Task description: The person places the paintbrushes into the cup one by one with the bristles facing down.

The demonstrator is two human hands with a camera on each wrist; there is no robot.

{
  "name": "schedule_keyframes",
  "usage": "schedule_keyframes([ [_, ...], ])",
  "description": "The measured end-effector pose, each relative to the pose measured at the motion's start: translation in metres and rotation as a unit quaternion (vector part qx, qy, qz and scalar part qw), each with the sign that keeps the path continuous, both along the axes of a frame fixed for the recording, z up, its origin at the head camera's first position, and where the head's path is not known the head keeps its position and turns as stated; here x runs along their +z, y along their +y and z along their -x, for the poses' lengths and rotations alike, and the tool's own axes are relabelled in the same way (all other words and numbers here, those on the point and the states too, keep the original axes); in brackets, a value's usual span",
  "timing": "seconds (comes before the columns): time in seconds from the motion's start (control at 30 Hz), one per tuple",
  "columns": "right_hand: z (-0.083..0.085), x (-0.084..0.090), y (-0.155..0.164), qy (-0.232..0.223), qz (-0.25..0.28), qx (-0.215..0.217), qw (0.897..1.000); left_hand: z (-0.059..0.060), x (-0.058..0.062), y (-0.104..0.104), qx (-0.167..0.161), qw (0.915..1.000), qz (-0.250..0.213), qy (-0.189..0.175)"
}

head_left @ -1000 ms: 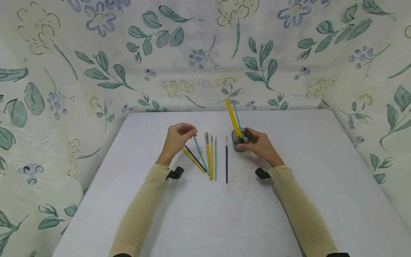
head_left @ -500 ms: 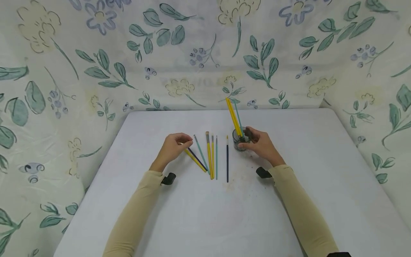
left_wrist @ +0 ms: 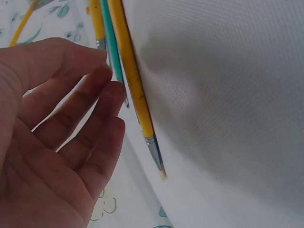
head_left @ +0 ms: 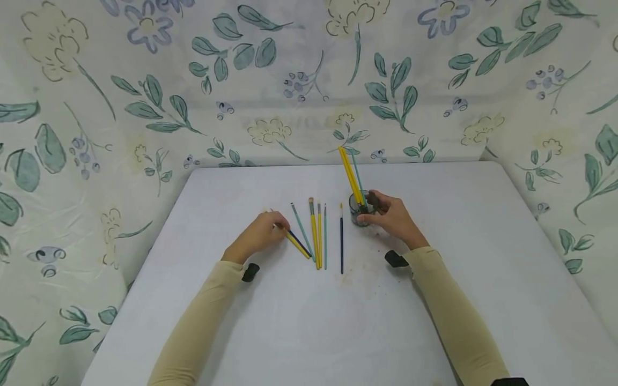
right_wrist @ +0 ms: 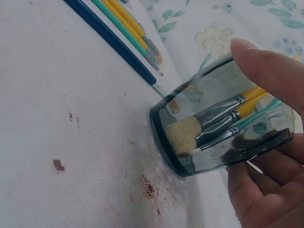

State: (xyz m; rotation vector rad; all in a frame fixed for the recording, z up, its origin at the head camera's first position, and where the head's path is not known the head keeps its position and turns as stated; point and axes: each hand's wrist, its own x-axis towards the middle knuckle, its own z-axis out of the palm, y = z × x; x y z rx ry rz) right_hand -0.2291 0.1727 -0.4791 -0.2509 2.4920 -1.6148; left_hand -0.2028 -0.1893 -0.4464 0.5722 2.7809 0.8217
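On the tabletop (head_left: 309, 321), head view: a yellow paintbrush (head_left: 298, 246) and a dark blue paintbrush (head_left: 300, 243) lie side by side, their far ends running under the fingers of my left grip (head_left: 258, 231). Long axes slant rightward and back toward me; left is plainly nearer. That slant against my fingers is, I judge, the relation that counts. My right grip (head_left: 393, 220) is on the glass (head_left: 355, 215), right of the loose brushes. Against a second ago, left has come leftward and closer to me; brushes and glass sit about as they were.

Left wrist view: fingers loosely bent, nothing seen between them and the thumb. A yellow shaft passes just beyond the fingertips; contact, can't tell.

Right wrist view: thumb and fingers wrap the glass, brushes inside standing bristles to the base.
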Motion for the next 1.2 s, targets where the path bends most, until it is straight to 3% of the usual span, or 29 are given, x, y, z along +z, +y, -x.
schedule_keyframes([
  [0.33, -0.001, 0.001, 0.001, 0.002, -0.001, 0.004, 1.000, -0.002, -0.002, 0.009, -0.048, 0.9903, 0.122, 0.045],
  [0.57, -0.001, 0.000, 0.002, 0.007, 0.007, 0.011, 1.000, 0.000, -0.001, 0.015, -0.064, 0.9827, 0.163, 0.059],
  [0.87, -0.002, 0.003, 0.002, -0.011, 0.013, 0.004, 1.000, 0.004, 0.001, 0.015, -0.112, 0.9684, 0.202, 0.095],
  [1.2, -0.003, 0.003, 0.000, -0.007, 0.014, 0.001, 1.000, 0.004, 0.006, 0.015, -0.117, 0.9634, 0.233, 0.062],
])
